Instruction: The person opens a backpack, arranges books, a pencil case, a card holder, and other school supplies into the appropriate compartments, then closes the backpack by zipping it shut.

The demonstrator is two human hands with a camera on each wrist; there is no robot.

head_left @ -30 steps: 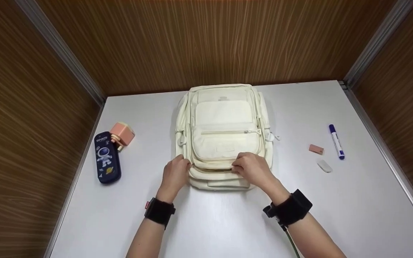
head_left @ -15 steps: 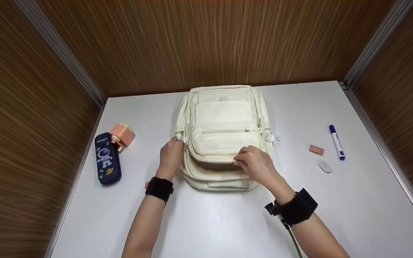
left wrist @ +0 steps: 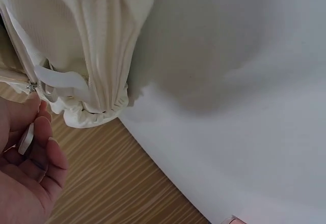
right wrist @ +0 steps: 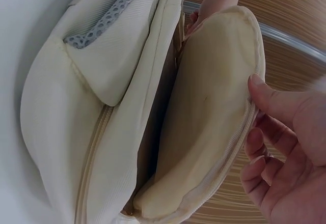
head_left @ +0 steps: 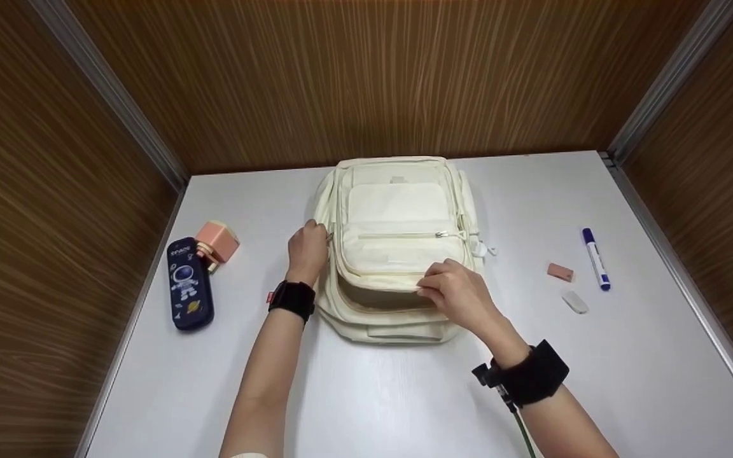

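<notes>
Fingers (left wrist: pixel 43 128) of the left hand (head_left: pixel 307 253) pinch a slim silvery zip pull (left wrist: pixel 26 140), best drawn steadily, at the left of the boxy cream fabric backpack (head_left: pixel 398 203), central on the white table (head_left: pixel 379 401), while the right hand (head_left: pixel 459 294) pinches its rounded fabric flap (right wrist: pixel 214 89), ideally held taut

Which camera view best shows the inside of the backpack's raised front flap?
The right wrist view, because there the flap shows its pale inside broadly. The head view shows the flap's outside above a shadowed opening; the left wrist view shows too little at its edge to tell.
</notes>
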